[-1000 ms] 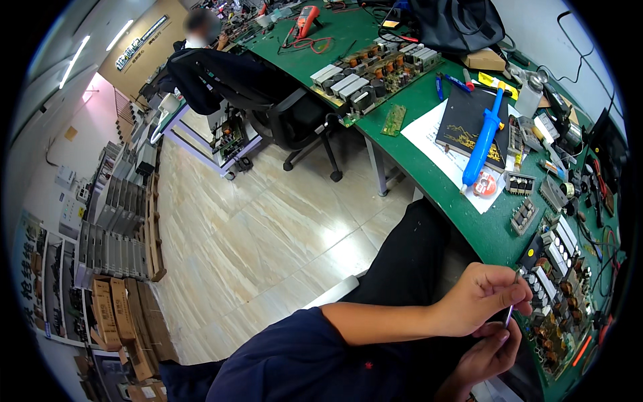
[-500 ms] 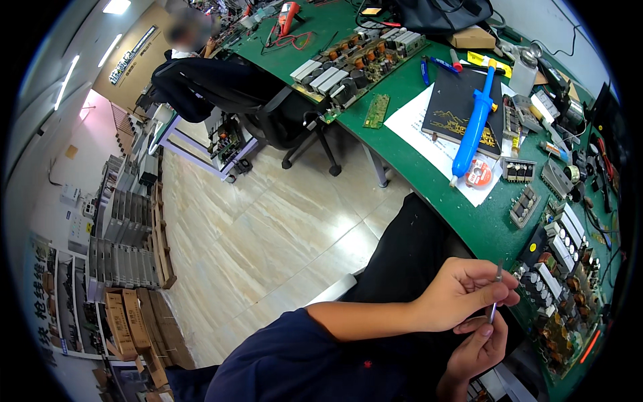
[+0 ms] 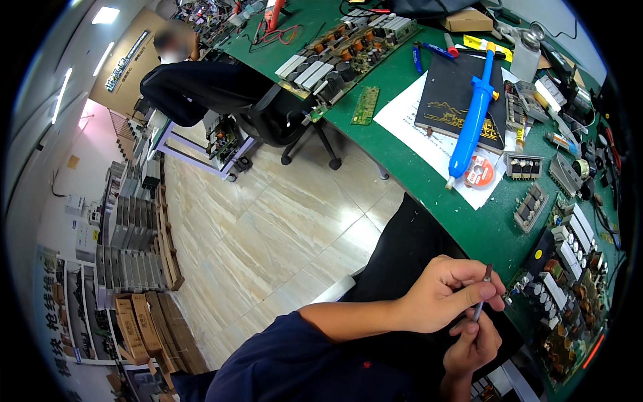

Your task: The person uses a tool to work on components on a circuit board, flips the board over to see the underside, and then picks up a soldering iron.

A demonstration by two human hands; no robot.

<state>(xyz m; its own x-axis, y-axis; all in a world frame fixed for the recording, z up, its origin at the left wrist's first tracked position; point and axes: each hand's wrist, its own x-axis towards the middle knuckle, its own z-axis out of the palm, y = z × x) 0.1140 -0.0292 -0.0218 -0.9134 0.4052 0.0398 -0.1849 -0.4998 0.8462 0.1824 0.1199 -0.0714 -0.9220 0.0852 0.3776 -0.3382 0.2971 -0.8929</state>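
Slim grey metal rod (image 3: 478, 309), near right, beside green-topped desk (image 3: 481, 234): left hand (image 3: 442, 295) clamped on upper part, right hand (image 3: 472, 348) close below at lower end. Grip unchanged this past second; handling apparently unfinished.

the hands (image 3: 434, 298) hide part of the metal rod (image 3: 487, 273); the top edge crops the multimeter (image 3: 272, 15); a person's face (image 3: 173, 41) is blurred.

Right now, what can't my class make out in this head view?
In the head view:
Lower end of the thin grey metal rod: hidden by the fingers of the right hand.
Middle of the white paper sheet: covered by the black, gold-patterned notebook.
Top of the black fabric bag: cut off by the picture's upper edge.
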